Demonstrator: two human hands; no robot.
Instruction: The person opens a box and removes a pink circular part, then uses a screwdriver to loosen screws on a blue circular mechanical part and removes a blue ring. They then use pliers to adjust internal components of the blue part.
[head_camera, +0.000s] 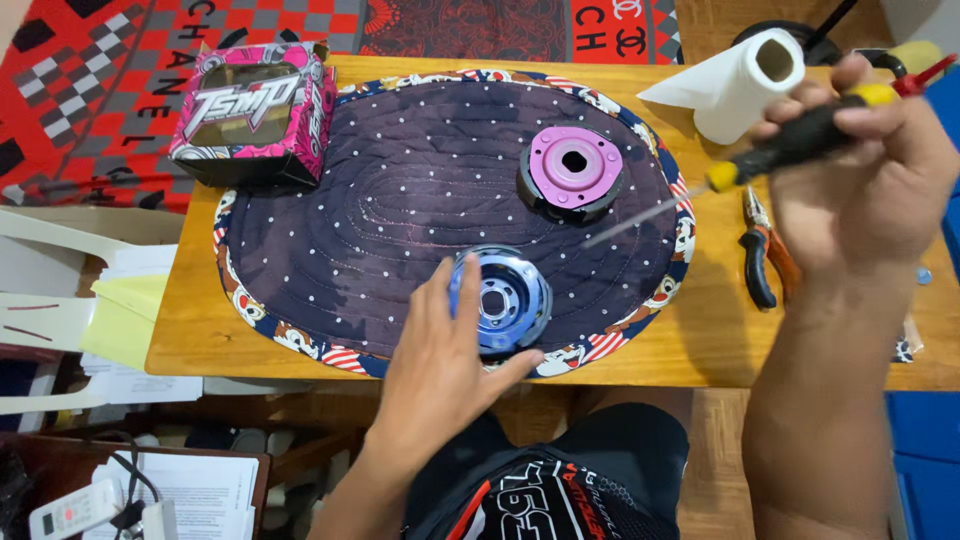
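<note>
The left hand (440, 350) rests open on the blue metal disc (505, 298). The right hand (870, 160) grips a screwdriver (790, 140); pliers (762, 250) lie just below it on the desk (700, 340).

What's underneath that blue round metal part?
The blue round part lies on a dark dotted oval mat on the wooden table. The left hand touches it, hiding its near-left edge.

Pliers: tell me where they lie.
In the head view, the pliers lie on the wooden table, right of the oval mat, below the paper roll.
</note>
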